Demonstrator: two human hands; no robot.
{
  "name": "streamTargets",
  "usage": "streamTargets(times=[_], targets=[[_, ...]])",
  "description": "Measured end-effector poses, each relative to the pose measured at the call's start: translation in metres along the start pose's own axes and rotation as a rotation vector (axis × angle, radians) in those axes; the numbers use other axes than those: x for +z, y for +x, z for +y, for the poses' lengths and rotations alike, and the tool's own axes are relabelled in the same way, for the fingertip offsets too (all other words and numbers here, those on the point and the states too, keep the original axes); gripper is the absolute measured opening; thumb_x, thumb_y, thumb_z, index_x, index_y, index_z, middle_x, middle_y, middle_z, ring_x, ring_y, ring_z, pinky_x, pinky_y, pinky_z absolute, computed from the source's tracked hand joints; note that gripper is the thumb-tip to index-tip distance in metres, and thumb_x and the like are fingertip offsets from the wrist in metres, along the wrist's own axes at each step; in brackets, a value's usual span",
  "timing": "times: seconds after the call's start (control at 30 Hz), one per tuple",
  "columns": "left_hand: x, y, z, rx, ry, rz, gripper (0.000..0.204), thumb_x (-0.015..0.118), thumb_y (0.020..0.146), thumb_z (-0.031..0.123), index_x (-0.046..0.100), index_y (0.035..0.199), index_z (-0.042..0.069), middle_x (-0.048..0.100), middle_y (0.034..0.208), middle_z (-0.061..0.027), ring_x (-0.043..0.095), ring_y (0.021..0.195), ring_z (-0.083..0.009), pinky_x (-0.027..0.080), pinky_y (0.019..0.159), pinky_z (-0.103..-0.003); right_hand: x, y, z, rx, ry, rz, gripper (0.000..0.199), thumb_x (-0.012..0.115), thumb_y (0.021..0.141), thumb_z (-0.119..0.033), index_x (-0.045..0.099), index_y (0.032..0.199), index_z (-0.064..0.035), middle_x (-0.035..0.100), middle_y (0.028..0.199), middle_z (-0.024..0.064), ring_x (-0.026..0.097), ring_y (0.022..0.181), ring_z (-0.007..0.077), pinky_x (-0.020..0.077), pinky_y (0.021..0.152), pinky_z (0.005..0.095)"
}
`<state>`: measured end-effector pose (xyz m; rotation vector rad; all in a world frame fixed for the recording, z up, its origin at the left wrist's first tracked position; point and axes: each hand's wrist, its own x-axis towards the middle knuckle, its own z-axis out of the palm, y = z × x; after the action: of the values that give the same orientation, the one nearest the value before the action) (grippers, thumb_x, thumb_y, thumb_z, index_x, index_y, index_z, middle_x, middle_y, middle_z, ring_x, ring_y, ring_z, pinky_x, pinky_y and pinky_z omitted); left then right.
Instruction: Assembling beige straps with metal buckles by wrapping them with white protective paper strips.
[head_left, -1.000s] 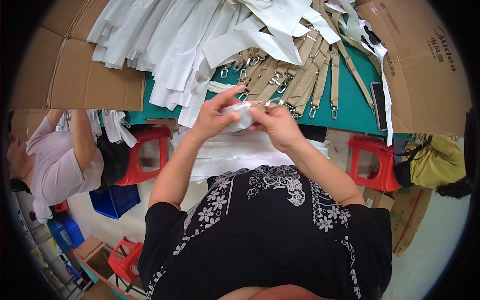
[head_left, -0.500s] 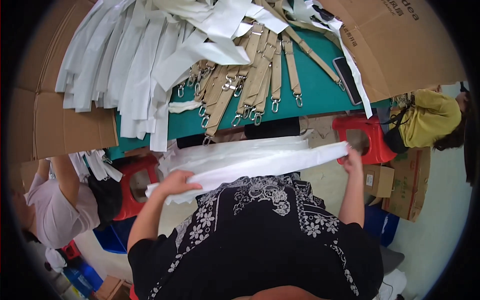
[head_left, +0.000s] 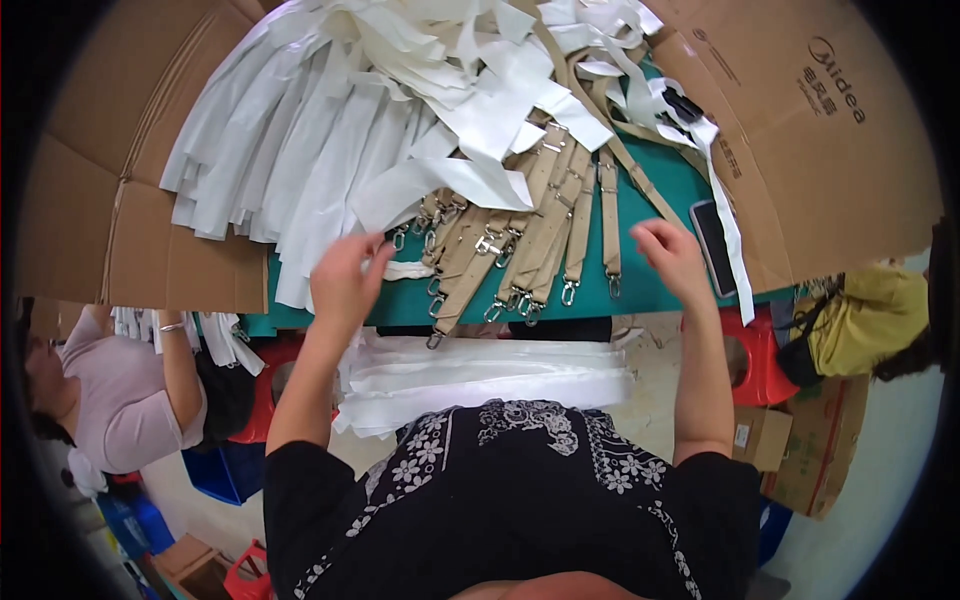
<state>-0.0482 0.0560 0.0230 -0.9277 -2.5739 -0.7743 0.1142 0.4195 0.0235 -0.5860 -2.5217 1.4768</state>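
My left hand (head_left: 345, 278) is raised over the near edge of the green table, beside the hanging white strips (head_left: 330, 170). Its thumb stands apart from the fingers, and nothing shows in it. Off to the right, my right hand (head_left: 668, 255) hovers above the table near a dark phone (head_left: 712, 245), its fingers loosely bent and holding nothing. Between the hands lies a pile of beige straps (head_left: 520, 240) with metal clasps and buckles. Across my lap, below the table edge, several long white strips (head_left: 490, 375) lie stacked.
Tall cardboard flaps (head_left: 810, 130) wall the table's right side, with more cardboard (head_left: 110, 170) at the left. Below the table's right corner is a red stool (head_left: 745, 355). A person in a pale top (head_left: 135, 390) works at left; another in yellow (head_left: 870, 320) sits at right.
The white strip held stretched between my hands now lies on the lap stack, released. Both hands have moved up and forward over the table. My view has tilted toward the table.
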Motion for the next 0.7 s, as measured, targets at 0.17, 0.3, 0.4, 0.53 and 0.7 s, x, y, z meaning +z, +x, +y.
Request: streamTargets(times=[0.17,0.3,0.4,0.53,0.7], targets=[[0.027,0.092,0.004,-0.093,-0.285,0.134,0.025,0.057,0.083,0.026,0.064,0.080,0.002,0.059,0.071,-0.0123,0.056,0.065,-0.0223,0.044,0.060,-0.029,0.076,0.049,-0.076,-0.230,-0.388,-0.007,0.036,0.065,0.073,-0.036,0.063,0.087,-0.0028,0.060,0.081,0.0077,0.058,0.072,0.0196,0.0456,0.064,0.0294],[0.063,0.165,0.017,-0.327,-0.040,-0.460,0.069,0.041,0.079,0.064,0.065,0.079,0.000,0.059,0.064,-0.0144,0.059,0.070,-0.0246,0.045,0.061,-0.035,0.131,0.069,-0.070,-0.572,-0.706,0.124,0.030,0.064,0.071,-0.032,0.060,0.081,-0.0048,0.059,0.088,0.0081,0.055,0.078,0.0285,0.0450,0.070,0.0393],[0.065,0.196,0.032,-0.303,-0.075,-0.914,0.081,0.048,0.071,0.069,0.063,0.084,-0.009,0.063,0.082,-0.0183,0.061,0.074,-0.0266,0.047,0.064,-0.037,0.155,0.049,-0.089,-0.632,-0.337,0.146,0.019,0.059,0.072,-0.021,0.056,0.070,-0.0025,0.055,0.070,0.0144,0.053,0.067,0.0323,0.0435,0.061,0.0424],[0.060,0.200,0.034,-0.545,-0.908,-1.157,0.042,0.070,0.074,0.031,0.058,0.098,-0.001,0.062,0.082,-0.0058,0.059,0.068,-0.0132,0.050,0.063,-0.027,0.178,0.002,-0.127,-0.365,0.017,-0.363,0.031,0.055,0.079,-0.025,0.054,0.068,0.0037,0.056,0.069,0.0230,0.056,0.069,0.0368,0.0446,0.061,0.0445],[0.015,0.176,0.060,-0.582,-1.023,-1.157,0.041,0.069,0.074,0.014,0.052,0.105,-0.005,0.062,0.089,-0.0078,0.061,0.076,-0.0118,0.051,0.068,-0.025,0.247,-0.042,-0.141,-0.415,0.597,-0.904,0.032,0.047,0.087,-0.022,0.051,0.113,-0.0044,0.053,0.110,0.0171,0.049,0.105,0.0306,0.0367,0.091,0.0354]])
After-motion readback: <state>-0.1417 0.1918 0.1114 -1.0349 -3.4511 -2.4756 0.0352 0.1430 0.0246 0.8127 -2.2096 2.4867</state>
